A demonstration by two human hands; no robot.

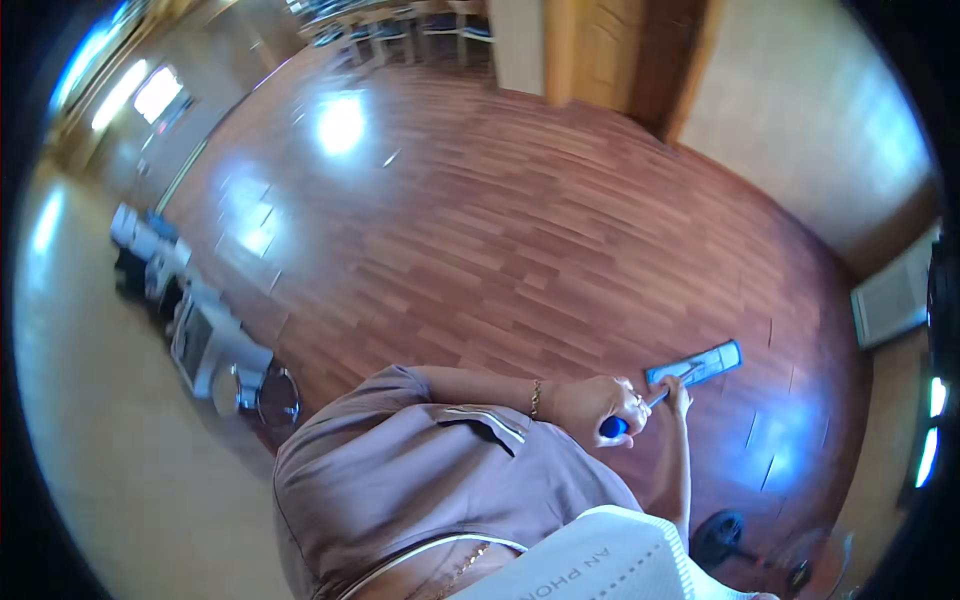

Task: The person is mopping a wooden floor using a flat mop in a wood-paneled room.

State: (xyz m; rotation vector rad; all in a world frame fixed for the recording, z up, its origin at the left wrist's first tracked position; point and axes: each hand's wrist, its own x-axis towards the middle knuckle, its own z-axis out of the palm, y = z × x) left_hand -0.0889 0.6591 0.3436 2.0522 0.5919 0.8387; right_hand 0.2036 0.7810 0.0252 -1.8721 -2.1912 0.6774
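A flat mop (720,358) with a blue rectangular head rests on the wooden floor to my right. My left hand (603,408), a gold bracelet at its wrist, reaches across my body. Its fingers are wrapped around the top of the mop's handle, where a round blue end pokes out. Farther down the same handle, close to the mop head, my right hand (679,396) is closed around the pole. The handle is strongly foreshortened, and part of it is hidden behind my left hand.
Along the left wall stand light-coloured boxy items (215,345) and a round metal-framed stool (278,395). Several chairs (390,35) are at the far end. A wooden door (605,50) is at the back. White box-shaped unit (892,300) stands right; a dark round base (720,535) sits lower right.
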